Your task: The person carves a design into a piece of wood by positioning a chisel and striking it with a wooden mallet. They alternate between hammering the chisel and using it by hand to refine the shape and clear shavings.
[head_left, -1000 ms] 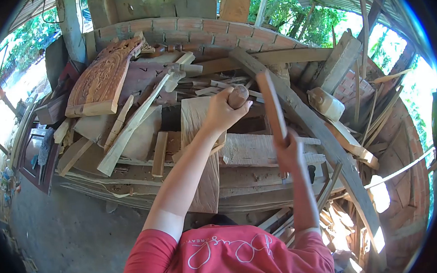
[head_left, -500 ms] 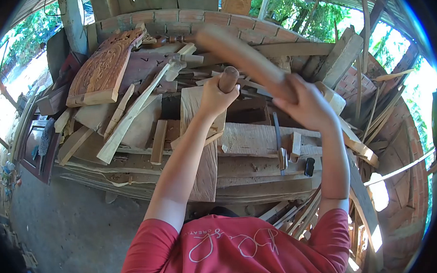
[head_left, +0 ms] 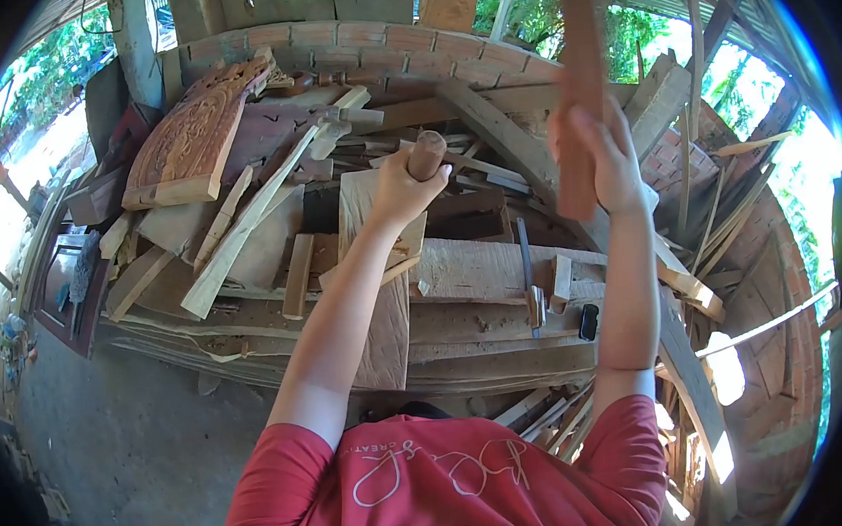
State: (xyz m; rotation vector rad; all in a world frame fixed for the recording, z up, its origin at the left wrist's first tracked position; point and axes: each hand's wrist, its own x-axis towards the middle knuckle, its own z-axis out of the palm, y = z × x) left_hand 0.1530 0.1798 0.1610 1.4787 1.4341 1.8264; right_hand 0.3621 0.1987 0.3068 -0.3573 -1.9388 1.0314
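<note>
My left hand (head_left: 403, 190) is wrapped round a round wooden handle (head_left: 427, 154), whose top end points up at the camera. Whatever lies below the handle is hidden by the hand. Under that hand, a light wooden board (head_left: 383, 336) lies across the stacked planks. On the right, my right hand (head_left: 605, 149) grips a long reddish-brown wooden bar (head_left: 583, 64), raised nearly upright and blurred at its upper part.
A carved wooden panel (head_left: 186, 137) lies at the back left. Planks (head_left: 478, 269) and loose offcuts cover the work surface. A metal tool (head_left: 535, 305) and a small black object (head_left: 588, 322) lie right of centre. Behind stands a brick wall (head_left: 333, 35).
The wooden bar in my right hand has swung from slanting over the left hand to nearly upright on the right. My left hand keeps its hold on the handle.
</note>
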